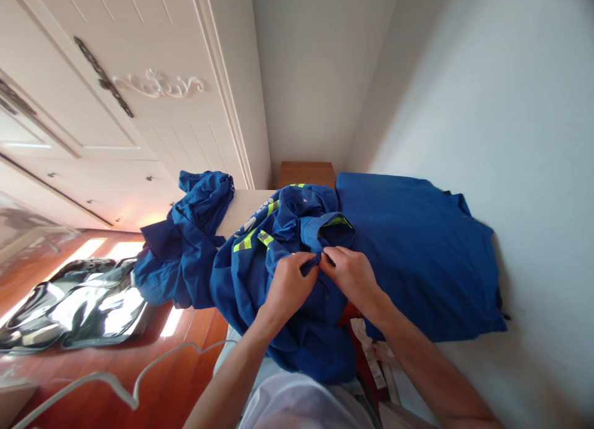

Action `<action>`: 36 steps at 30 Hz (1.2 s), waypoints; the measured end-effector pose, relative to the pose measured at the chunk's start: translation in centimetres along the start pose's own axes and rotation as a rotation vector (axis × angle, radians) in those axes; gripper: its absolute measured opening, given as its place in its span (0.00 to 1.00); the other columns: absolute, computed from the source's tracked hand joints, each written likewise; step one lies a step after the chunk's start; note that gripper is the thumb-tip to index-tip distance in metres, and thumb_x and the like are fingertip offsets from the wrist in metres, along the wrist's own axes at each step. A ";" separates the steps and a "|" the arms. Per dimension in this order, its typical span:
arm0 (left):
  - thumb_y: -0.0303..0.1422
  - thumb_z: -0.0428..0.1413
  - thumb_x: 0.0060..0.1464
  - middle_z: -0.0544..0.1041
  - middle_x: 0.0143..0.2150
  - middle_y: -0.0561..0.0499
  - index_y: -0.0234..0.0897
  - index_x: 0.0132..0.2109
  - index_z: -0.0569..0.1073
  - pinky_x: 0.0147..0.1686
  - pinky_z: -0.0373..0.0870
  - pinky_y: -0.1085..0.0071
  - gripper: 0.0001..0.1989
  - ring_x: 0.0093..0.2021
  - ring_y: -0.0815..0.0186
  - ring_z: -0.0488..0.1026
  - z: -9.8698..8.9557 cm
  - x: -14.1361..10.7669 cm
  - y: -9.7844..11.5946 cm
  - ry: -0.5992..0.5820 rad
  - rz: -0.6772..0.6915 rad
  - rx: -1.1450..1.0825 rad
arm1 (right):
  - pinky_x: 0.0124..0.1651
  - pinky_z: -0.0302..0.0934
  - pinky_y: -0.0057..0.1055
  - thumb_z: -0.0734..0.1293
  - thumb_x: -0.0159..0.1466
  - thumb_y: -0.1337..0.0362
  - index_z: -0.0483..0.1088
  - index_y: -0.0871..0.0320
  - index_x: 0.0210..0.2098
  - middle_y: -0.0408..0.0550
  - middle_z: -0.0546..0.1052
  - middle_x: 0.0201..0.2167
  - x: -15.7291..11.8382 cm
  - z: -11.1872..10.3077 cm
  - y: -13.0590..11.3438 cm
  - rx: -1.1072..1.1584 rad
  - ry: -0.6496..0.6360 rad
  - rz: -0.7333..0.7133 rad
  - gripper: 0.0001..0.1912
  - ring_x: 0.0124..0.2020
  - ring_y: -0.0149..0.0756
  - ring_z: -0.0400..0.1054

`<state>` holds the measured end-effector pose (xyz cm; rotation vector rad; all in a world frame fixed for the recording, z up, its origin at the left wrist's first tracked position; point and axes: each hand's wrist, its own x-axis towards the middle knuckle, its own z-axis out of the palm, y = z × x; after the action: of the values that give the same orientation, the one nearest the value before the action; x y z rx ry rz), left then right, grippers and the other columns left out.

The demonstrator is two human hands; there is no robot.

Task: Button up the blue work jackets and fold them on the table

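Observation:
A blue work jacket with yellow-and-grey reflective strips lies bunched up in front of me, its lower part hanging toward my lap. Its collar stands up in a loop just beyond my fingers. My left hand pinches the cloth below the collar between thumb and fingers. Close beside it, my right hand grips the edge of the same cloth, with the fingertips of both hands nearly meeting. Whether a button or other fastener is between the fingertips is hidden.
Another blue garment lies crumpled on the left. At right, a blue garment is spread flat near the wall. A white wardrobe stands left. An open suitcase and a white cable are at lower left.

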<state>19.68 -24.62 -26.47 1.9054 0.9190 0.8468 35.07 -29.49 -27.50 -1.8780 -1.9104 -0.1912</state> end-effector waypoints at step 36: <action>0.24 0.59 0.50 0.83 0.37 0.49 0.39 0.36 0.82 0.44 0.74 0.64 0.09 0.40 0.57 0.79 1.7 0.3 -2.3 0.071 -0.072 -0.211 | 0.18 0.50 0.21 0.75 0.46 0.55 0.71 0.61 0.18 0.41 0.69 0.15 0.8 0.5 2.5 1.348 -0.398 0.687 0.16 0.15 0.23 0.59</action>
<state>20.63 -24.20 -29.16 1.6607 0.8980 0.9354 37.43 -28.46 -28.14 -1.4036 -0.8898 1.3804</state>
